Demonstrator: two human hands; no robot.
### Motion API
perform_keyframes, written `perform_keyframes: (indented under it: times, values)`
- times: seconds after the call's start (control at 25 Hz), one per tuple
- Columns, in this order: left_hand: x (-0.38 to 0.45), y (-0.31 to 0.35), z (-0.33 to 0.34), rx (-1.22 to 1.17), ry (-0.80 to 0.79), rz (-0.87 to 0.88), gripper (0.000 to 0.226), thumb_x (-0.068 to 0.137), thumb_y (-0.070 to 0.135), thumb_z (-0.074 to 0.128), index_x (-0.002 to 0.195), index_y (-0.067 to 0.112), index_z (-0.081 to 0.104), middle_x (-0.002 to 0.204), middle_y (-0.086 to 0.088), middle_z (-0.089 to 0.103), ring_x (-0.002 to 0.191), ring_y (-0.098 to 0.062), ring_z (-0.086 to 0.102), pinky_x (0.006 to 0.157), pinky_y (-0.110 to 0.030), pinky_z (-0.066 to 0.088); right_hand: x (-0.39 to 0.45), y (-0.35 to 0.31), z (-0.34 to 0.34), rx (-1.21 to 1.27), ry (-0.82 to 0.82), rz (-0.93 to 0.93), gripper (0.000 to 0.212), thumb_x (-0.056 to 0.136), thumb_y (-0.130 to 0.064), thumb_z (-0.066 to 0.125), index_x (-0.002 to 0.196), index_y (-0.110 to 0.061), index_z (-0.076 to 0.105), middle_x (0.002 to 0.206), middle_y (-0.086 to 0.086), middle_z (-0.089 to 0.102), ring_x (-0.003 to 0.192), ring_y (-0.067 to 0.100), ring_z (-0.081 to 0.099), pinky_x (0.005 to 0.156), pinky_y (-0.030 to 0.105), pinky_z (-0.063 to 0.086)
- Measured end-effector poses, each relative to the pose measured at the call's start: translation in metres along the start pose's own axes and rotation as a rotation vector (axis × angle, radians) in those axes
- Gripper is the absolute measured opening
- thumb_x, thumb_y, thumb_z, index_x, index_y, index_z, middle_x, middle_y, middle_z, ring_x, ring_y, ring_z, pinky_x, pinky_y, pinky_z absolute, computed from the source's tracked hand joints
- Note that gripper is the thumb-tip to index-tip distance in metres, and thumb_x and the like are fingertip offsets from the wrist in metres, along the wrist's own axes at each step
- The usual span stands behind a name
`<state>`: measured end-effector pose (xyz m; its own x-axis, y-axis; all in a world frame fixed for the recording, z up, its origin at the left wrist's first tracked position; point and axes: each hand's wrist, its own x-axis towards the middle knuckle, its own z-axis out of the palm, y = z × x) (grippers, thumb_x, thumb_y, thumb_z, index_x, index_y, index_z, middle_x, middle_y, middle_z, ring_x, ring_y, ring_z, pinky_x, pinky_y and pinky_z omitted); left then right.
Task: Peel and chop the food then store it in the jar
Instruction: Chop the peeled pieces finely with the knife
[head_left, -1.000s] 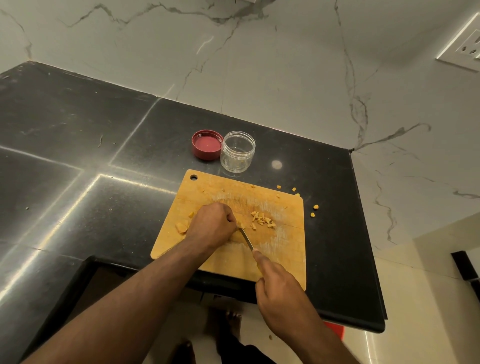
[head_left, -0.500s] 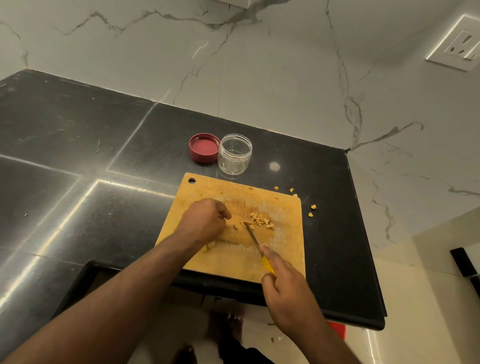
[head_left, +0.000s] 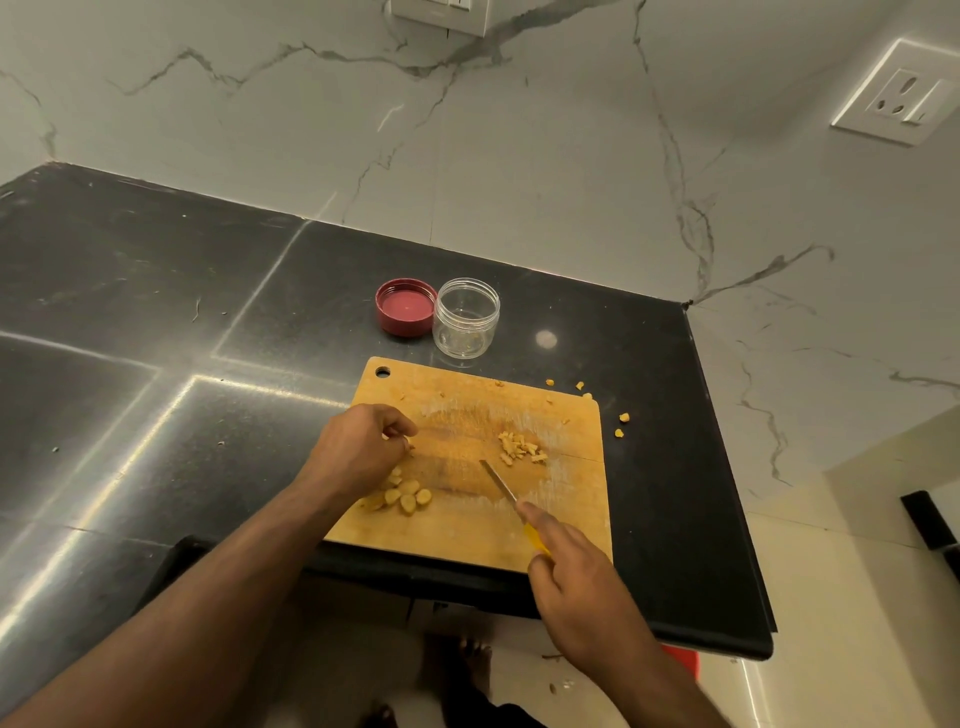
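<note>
ginger, or something much like it, lies on the board (head_left: 457, 535) in two lots: a pile of fine bits (head_left: 521, 448) toward the board's far right, and a cluster of thicker slices (head_left: 404, 496) near its left edge. a few stray crumbs (head_left: 621, 425) sit on the counter (head_left: 156, 312) just off the board's right side. the left hand (head_left: 358, 454) hovers over the slices with fingers curled, pinching a small piece at the fingertips. the right hand (head_left: 576, 582) is wrapped round the yellow handle of a knife (head_left: 500, 482), forefinger laid along the top, blade pointing at the pile of bits.

the slices look light, firm and a little fibrous, so they should hold shape under the blade but may skid on the dry wood; a hold from above with fingertips tucked back, well clear of the edge, seems safest. the fine bits are too small to pick singly and would be better scraped together for the jar.

the jar (head_left: 466, 318) stands open just beyond the board's far edge, its red lid (head_left: 405, 306) touching or nearly touching it on the left. whether the jar holds anything is hard to tell through the clear wall. the left palm hides part of the slices, and most of the knife handle is covered by the right hand.
</note>
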<state>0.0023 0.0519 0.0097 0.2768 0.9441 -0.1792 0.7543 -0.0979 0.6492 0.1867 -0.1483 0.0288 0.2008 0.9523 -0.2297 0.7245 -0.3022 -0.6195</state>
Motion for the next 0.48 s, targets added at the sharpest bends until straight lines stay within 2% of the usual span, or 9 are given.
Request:
perform_keyframes:
  times: [0.08,0.2,0.28,0.36,0.48]
  values:
    - [-0.001,-0.002,-0.003,-0.004,0.009,-0.004,0.020,0.095,0.015,0.064,0.111,0.023,0.074,0.114,0.003,0.069,0.089,-0.005,0.055,0.060,-0.013,0.039,0.000,0.005,0.000,-0.011,0.026,0.038,0.052,0.103,-0.024,0.039,0.152,-0.037,0.029,0.135,-0.015,0.046,0.110,-0.002,0.048,0.091,0.015,0.042]
    - [-0.002,-0.005,-0.010,0.003,0.009,-0.011,0.022,0.096,0.013,0.062,0.112,0.022,0.073,0.111,0.003,0.068,0.086,-0.005,0.056,0.058,-0.014,0.039,0.000,0.011,-0.005,0.039,0.114,0.110,0.052,0.103,-0.024,0.040,0.151,-0.038,0.030,0.126,-0.015,0.049,0.090,0.003,0.056,0.073,0.017,0.044]
    - [-0.002,-0.008,-0.015,0.005,0.001,-0.018,0.021,0.095,0.014,0.063,0.112,0.022,0.073,0.109,0.003,0.068,0.087,-0.007,0.057,0.057,-0.014,0.038,0.000,0.010,-0.004,0.090,0.112,0.097,0.051,0.102,-0.023,0.041,0.150,-0.041,0.032,0.126,-0.013,0.050,0.088,0.004,0.056,0.068,0.017,0.043]
    - [-0.002,-0.011,-0.018,0.018,-0.008,-0.026,0.019,0.095,0.015,0.064,0.111,0.022,0.072,0.105,0.004,0.067,0.086,-0.007,0.057,0.057,-0.013,0.037,0.000,0.005,0.000,0.131,0.080,0.068,0.052,0.101,-0.023,0.043,0.148,-0.042,0.033,0.130,-0.014,0.050,0.096,0.004,0.055,0.074,0.018,0.044]
    - [-0.001,-0.014,-0.014,0.066,0.000,-0.026,0.015,0.095,0.019,0.065,0.108,0.022,0.072,0.102,0.004,0.068,0.078,-0.004,0.056,0.057,-0.015,0.040,0.001,-0.006,0.008,0.129,0.041,0.029,0.053,0.101,-0.023,0.045,0.150,-0.040,0.033,0.139,-0.023,0.040,0.121,0.002,0.046,0.101,0.024,0.044]
